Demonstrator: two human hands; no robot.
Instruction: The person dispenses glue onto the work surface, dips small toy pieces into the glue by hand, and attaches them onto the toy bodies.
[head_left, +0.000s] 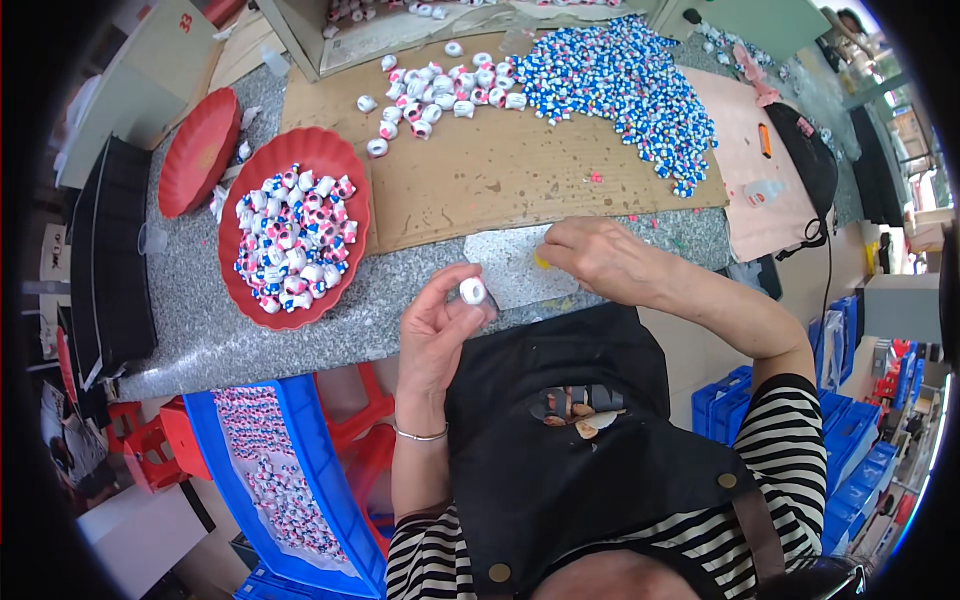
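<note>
My left hand is closed, thumb and fingers gripping a small white figure piece with a round, ring-like end facing up. To its right, my right hand bends down over a pale sheet at the table's front edge. Its fingertips pinch a small yellow thing, mostly hidden by the fingers, so its kind does not show. The two hands are a short way apart. Beyond them, loose white-and-pink figure pieces lie on a sheet of brown cardboard.
A heap of small blue-and-white pieces covers the cardboard's far right. At left stands a red bowl of figure pieces, with another red bowl behind. Below the table edge is a blue crate. An orange lighter-like object lies right.
</note>
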